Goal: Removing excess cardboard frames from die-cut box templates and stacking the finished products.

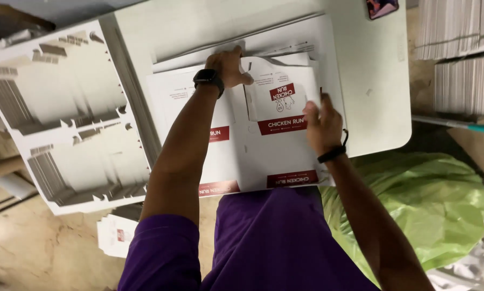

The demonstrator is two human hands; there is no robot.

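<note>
A flat white cardboard box blank with dark red printed panels [274, 145] lies on a white table [371, 64] in front of me. My left hand [228, 66], with a black watch on the wrist, presses on the far edge of the sheet, fingers curled over a flap. My right hand [321, 123], with a black band on the wrist, grips the sheet's right edge between thumb and fingers. More white sheets [285, 40] are stacked underneath, reaching toward the table's far side.
A stack of die-cut white sheets [64, 118] sits at the left. Piles of flat board [457, 48] stand at the right. A green plastic bag [430, 199] lies on the floor at the lower right. A phone [382, 7] rests at the table's far edge.
</note>
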